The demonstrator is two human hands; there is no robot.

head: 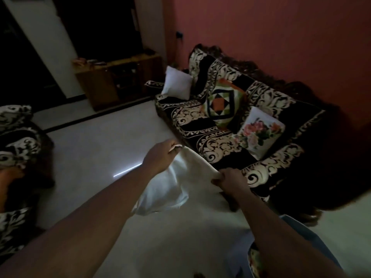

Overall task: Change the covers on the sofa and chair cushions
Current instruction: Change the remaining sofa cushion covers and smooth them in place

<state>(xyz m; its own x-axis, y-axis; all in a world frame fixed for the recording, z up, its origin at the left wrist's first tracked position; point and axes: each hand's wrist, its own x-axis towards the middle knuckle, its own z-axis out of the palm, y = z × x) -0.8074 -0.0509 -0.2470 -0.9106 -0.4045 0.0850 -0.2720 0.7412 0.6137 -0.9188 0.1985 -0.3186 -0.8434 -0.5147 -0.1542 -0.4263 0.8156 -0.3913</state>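
Patterned chair (18, 137), far left. Left hand (160, 155) pinching upper corner of white cover (180, 183), held above floor. Right hand (230, 180) gripping cover's opposite edge. Sofa (220, 129) beyond: plain cushion (176, 83), geometric cushion (222, 103), floral cushion (261, 132).

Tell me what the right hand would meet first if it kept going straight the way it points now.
Probably the sofa's patterned armrest. The right hand, pinching one edge of the white cover, points up and forward toward it, and they look nearly touching. Depth is hard to judge in this dim view.
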